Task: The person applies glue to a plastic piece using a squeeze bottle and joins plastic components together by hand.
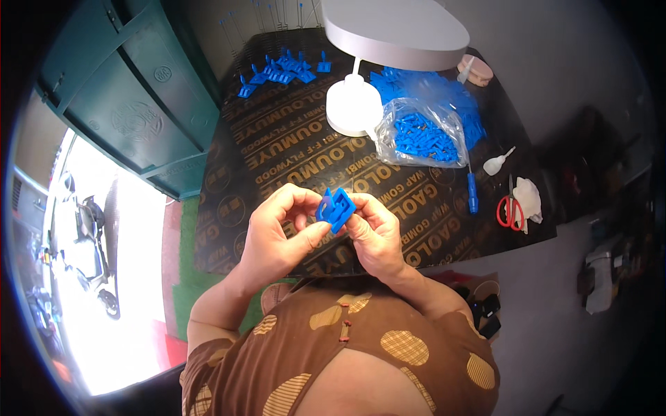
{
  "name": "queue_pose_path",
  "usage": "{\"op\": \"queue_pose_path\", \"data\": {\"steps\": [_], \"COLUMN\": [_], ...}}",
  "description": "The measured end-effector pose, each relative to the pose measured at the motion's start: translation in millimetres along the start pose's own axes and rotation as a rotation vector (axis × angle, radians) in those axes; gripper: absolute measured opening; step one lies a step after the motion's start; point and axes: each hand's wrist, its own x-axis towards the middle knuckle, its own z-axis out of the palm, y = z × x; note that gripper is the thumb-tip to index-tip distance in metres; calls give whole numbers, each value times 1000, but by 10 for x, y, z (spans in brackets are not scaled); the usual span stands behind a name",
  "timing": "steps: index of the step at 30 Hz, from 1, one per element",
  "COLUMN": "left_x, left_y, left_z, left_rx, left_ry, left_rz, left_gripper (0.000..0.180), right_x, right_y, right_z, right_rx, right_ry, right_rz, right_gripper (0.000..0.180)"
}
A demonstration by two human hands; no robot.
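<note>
A small blue plastic piece (338, 208), with a square plate and a raised part, is held between my two hands above the near part of the table. My left hand (281, 225) pinches its left side between thumb and fingers. On the other side, my right hand (374, 232) grips the plate's edge with thumb and fingertips. Whether it is one part or two fitted together, I cannot tell. Beyond my hands lie several similar blue pieces (284, 69) in a cluster at the far left, each a plate with an upright stem.
On the dark printed plywood table (277, 152) stands a white lamp (352, 107). A clear bag of small blue parts (422, 135) lies beside blue plates (465, 104). To the right are a blue-handled screwdriver (472, 194), white squeeze bottle (496, 163), red scissors (511, 211) and pink round container (476, 71).
</note>
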Motion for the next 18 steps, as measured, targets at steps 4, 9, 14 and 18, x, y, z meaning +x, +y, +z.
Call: {"op": "queue_pose_path", "data": {"steps": [4, 9, 14, 18], "left_x": [14, 26, 50, 56], "left_y": [148, 211, 216, 226], "left_z": [87, 185, 225, 247], "left_rx": [264, 372, 406, 415], "left_ry": [30, 29, 33, 36], "left_rz": [150, 210, 254, 276], "left_gripper": [29, 31, 33, 35], "right_x": [-49, -74, -72, -78], "right_y": [61, 103, 102, 109], "right_z": [-71, -118, -142, -164], "right_rx": [47, 104, 94, 112], "right_ry": [-24, -21, -38, -56], "right_rz": [-52, -90, -109, -134], "right_gripper": [33, 33, 33, 34]}}
